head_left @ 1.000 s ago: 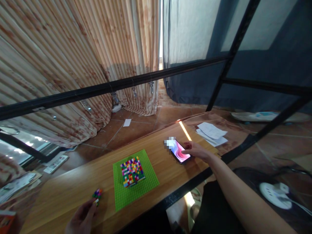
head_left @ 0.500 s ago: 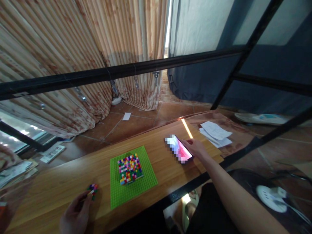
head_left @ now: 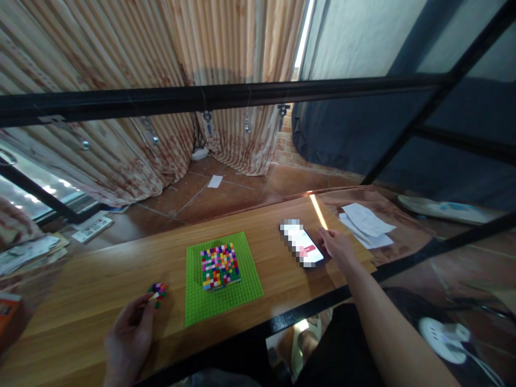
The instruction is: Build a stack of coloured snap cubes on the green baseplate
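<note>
A green baseplate lies on the wooden table with a square block of multicoloured small bricks built on it. To its left my left hand pinches a small cluster of coloured bricks at the fingertips, just above the table. On the right a phone lies on the table with its screen lit. My right hand rests beside the phone's right edge, fingers curled toward it and touching or almost touching it.
Loose white papers lie at the table's far right end. A black metal frame bar crosses the view above the table. Curtains hang behind; papers and a remote lie on the floor at left. A white device sits on the floor at right.
The phone screen has changed from a pink swirl picture to a mostly white page. My right hand has drawn back to the phone's right side. The camera has shifted a little.
</note>
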A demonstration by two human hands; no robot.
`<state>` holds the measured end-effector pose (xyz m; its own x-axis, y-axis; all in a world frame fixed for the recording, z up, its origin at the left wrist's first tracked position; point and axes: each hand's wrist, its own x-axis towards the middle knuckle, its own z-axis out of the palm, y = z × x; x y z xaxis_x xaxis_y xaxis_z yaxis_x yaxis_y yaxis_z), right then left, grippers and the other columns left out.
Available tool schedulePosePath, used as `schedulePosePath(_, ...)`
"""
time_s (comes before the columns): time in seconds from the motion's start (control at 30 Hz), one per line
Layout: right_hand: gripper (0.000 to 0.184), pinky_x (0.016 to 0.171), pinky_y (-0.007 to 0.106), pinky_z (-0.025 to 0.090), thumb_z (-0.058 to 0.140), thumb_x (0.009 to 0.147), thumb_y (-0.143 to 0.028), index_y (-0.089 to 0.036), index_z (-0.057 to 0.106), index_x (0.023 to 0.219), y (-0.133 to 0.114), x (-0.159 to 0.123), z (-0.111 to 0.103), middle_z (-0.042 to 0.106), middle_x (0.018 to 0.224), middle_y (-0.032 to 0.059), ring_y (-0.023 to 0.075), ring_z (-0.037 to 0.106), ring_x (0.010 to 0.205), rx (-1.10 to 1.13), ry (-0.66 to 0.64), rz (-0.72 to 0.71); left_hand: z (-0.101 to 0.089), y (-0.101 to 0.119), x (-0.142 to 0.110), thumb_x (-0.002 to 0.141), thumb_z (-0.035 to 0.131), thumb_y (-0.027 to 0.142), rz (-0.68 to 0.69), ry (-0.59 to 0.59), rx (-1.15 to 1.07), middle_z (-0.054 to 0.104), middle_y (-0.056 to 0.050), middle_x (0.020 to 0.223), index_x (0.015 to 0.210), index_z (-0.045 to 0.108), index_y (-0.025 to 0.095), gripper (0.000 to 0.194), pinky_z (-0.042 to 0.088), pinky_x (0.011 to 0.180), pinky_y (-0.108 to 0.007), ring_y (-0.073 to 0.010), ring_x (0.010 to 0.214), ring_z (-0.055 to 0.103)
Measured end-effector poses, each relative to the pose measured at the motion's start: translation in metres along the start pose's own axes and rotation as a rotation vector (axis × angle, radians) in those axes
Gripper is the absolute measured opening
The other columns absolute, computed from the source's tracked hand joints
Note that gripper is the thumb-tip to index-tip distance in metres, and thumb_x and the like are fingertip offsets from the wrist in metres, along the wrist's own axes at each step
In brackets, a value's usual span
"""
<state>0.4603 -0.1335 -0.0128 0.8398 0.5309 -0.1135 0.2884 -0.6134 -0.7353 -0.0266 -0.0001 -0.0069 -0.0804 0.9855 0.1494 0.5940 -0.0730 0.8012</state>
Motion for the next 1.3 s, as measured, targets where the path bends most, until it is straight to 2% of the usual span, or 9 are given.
schedulePosePath(0.1, 0.045, 0.053, 0.029, 0.043, 0.045, 0.081, -0.058, -0.019, 0.066, 0.074, 0.001, 0.000, -0.004, 0.069, 0.068, 0.0080, 0.0203, 0.063, 0.062, 0.053, 0.067, -0.011, 0.001, -0.003, -0.002, 0.068, 0.059, 0.053, 0.044, 0.000, 0.003, 0.073, -0.007, 0.087, 0.089, 0.064, 0.019, 0.040, 0.055, 0.077, -0.032, -0.0221, 0.080, 0.069)
schedulePosePath(0.23, 0.040, 0.060, 0.029, 0.045, 0.048, 0.080, -0.054, -0.019, 0.067, 0.078, -0.004, -0.003, -0.011, 0.071, 0.078, 0.0085, 0.0213, 0.064, 0.069, 0.095, 0.181, -0.055, 0.002, -0.011, -0.002, 0.072, 0.058, 0.053, 0.107, 0.004, 0.032, 0.073, -0.007, 0.087, 0.094, 0.065, 0.019, 0.041, 0.055, 0.075, -0.031, -0.0212, 0.078, 0.069)
schedulePosePath(0.43, 0.040, 0.061, 0.029, 0.045, 0.052, 0.079, -0.049, -0.014, 0.070, 0.085, -0.018, -0.016, -0.017, 0.070, 0.076, 0.0087, 0.0191, 0.061, 0.064, 0.174, 0.317, -0.138, 0.006, -0.012, -0.008, 0.076, 0.056, 0.053, 0.175, -0.017, 0.032, 0.072, -0.007, 0.092, 0.099, 0.064, 0.019, 0.042, 0.055, 0.078, -0.031, -0.0202, 0.079, 0.069)
schedulePosePath(0.57, 0.040, 0.062, 0.029, 0.045, 0.053, 0.078, -0.047, -0.013, 0.070, 0.091, -0.017, -0.021, -0.016, 0.071, 0.078, 0.0089, 0.0188, 0.061, 0.064, 0.131, 0.321, -0.184, 0.017, 0.003, -0.021, 0.079, 0.055, 0.051, 0.198, -0.088, 0.034, 0.071, -0.007, 0.103, 0.097, 0.065, 0.020, 0.037, 0.052, 0.088, -0.033, -0.0216, 0.093, 0.068)
schedulePosePath(0.7, 0.039, 0.065, 0.031, 0.046, 0.054, 0.077, -0.046, -0.015, 0.071, 0.095, -0.011, -0.022, -0.015, 0.071, 0.080, 0.0080, 0.0201, 0.063, 0.068, 0.075, 0.301, -0.205, 0.033, 0.028, -0.027, 0.082, 0.055, 0.047, 0.207, -0.220, -0.045, 0.071, -0.005, 0.089, 0.095, 0.065, 0.019, 0.033, 0.054, 0.079, -0.031, -0.0196, 0.082, 0.068)
schedulePosePath(0.87, 0.038, 0.066, 0.033, 0.044, 0.054, 0.077, -0.045, -0.017, 0.072, 0.096, -0.008, -0.022, -0.015, 0.070, 0.077, 0.0075, 0.0216, 0.062, 0.067, -0.033, 0.292, -0.203, 0.048, 0.060, -0.017, 0.088, 0.051, 0.037, 0.341, -0.245, -0.103, 0.070, -0.005, 0.085, 0.089, 0.066, 0.018, 0.024, 0.053, 0.074, -0.028, -0.0165, 0.079, 0.066)
schedulePosePath(1.03, 0.038, 0.067, 0.034, 0.043, 0.056, 0.076, -0.043, -0.016, 0.072, 0.097, -0.012, -0.023, -0.016, 0.070, 0.076, 0.0098, 0.0234, 0.062, 0.070, -0.098, 0.274, -0.216, 0.050, 0.082, -0.005, 0.087, 0.051, 0.023, 0.462, -0.243, -0.006, 0.069, -0.003, 0.083, 0.088, 0.069, 0.019, 0.018, 0.051, 0.075, -0.029, -0.0157, 0.079, 0.064)
schedulePosePath(1.17, 0.038, 0.068, 0.035, 0.044, 0.055, 0.077, -0.043, -0.016, 0.072, 0.096, -0.015, -0.023, -0.015, 0.069, 0.074, 0.0098, 0.0233, 0.061, 0.069, -0.120, 0.264, -0.230, 0.052, 0.089, 0.007, 0.088, 0.049, 0.019, 0.552, -0.223, 0.068, 0.068, -0.004, 0.090, 0.090, 0.068, 0.019, 0.019, 0.051, 0.080, -0.029, -0.0158, 0.085, 0.063)
schedulePosePath(1.3, 0.036, 0.065, 0.034, 0.043, 0.054, 0.077, -0.043, -0.017, 0.072, 0.093, -0.016, -0.022, -0.012, 0.067, 0.071, 0.0070, 0.0218, 0.060, 0.066, -0.150, 0.245, -0.238, 0.056, 0.094, 0.020, 0.090, 0.045, 0.017, 0.625, -0.280, 0.266, 0.067, -0.006, 0.093, 0.096, 0.067, 0.018, 0.023, 0.051, 0.080, -0.030, -0.0167, 0.086, 0.062)
